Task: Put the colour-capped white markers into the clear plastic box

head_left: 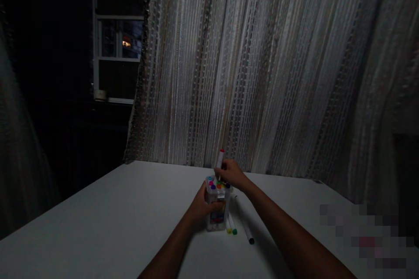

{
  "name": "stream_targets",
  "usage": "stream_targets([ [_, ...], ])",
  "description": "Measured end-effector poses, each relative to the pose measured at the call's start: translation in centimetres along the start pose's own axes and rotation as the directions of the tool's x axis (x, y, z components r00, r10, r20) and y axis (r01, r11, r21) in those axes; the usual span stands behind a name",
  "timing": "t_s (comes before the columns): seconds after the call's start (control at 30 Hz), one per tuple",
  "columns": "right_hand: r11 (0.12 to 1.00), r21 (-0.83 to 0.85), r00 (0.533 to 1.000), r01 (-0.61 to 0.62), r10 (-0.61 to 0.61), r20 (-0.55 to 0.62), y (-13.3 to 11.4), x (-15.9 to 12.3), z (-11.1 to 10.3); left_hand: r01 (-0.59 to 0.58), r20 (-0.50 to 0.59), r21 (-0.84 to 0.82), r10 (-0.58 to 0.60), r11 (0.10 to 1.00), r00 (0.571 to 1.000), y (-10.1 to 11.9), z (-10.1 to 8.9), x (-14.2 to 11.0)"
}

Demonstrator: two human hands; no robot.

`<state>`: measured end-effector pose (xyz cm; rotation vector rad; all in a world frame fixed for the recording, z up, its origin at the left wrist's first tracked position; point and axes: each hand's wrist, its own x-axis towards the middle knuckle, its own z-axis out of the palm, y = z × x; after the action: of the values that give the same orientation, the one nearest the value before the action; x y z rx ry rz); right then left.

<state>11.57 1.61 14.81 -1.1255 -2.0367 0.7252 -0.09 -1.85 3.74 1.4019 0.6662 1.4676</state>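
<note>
A clear plastic box of markers [216,222] stands upright on the white table, its top showing several coloured marker ends. My left hand [204,205] is wrapped round the box's left side and front. Above the box, my right hand [231,173] pinches a white marker with a red end [220,159], held nearly upright over the back of the box; its lower end is hidden by the fingers. Just right of the box lie a yellow-ended marker [229,229] and a green-ended marker [234,230]. Further right lies a black-ended marker [250,237], below my right forearm.
The white table [114,213] reaches back to a hanging woven curtain [255,74]. A window [119,39] shows at the back left, with a small pale object [100,95] at its sill. The room is dim; a patch at the lower right is pixelated.
</note>
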Motion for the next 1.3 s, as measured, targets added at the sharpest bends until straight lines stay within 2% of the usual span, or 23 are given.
stream_targets([
  [0.2,1.000,-0.003,1.000,0.002,-0.002,-0.025,0.3,0.1,-0.4,-0.022,0.035,-0.005,0.022,1.000,0.999,-0.2,0.1,-0.2],
  [0.33,0.987,-0.158,1.000,0.014,-0.013,0.009,0.0,0.0,-0.8,-0.015,0.013,-0.103,0.016,0.995,1.000,0.0,0.0,0.4],
  [0.47,0.936,-0.350,0.990,0.042,0.009,0.141,-0.4,-0.3,-1.0,0.047,0.078,-0.082,-0.041,0.995,0.996,0.6,-0.5,1.5],
  [0.53,0.917,-0.397,0.990,0.045,0.012,0.141,-0.6,-0.5,-0.9,0.040,0.086,-0.068,-0.034,0.997,0.996,0.8,-0.6,1.7],
  [0.63,0.866,-0.489,0.992,0.107,-0.061,0.110,-0.6,-0.6,-0.6,0.000,0.052,-0.072,0.004,0.997,0.999,0.5,-0.6,1.6],
  [0.73,0.790,-0.584,0.981,0.186,-0.112,0.160,-0.5,-0.7,-0.5,-0.063,0.012,-0.081,0.064,0.995,0.998,0.1,-0.2,1.7],
  [0.9,0.806,-0.570,0.984,0.162,-0.088,0.155,-0.2,-0.8,-0.7,-0.095,-0.010,-0.105,0.095,0.990,0.995,0.0,0.5,1.9],
  [1.03,0.855,-0.484,0.981,0.188,-0.144,0.128,0.3,-0.9,-0.9,-0.082,-0.031,-0.088,0.080,0.993,0.996,-0.4,0.4,1.5],
  [1.2,0.912,-0.379,0.986,0.157,-0.168,0.006,1.8,-1.1,-1.7,-0.023,0.008,-0.091,0.024,0.996,1.000,-1.3,-0.2,0.8],
  [1.3,0.912,-0.381,0.988,0.151,-0.149,0.034,2.1,-1.8,-2.3,-0.022,0.030,-0.084,0.025,0.996,0.999,-1.5,-0.4,0.8],
])
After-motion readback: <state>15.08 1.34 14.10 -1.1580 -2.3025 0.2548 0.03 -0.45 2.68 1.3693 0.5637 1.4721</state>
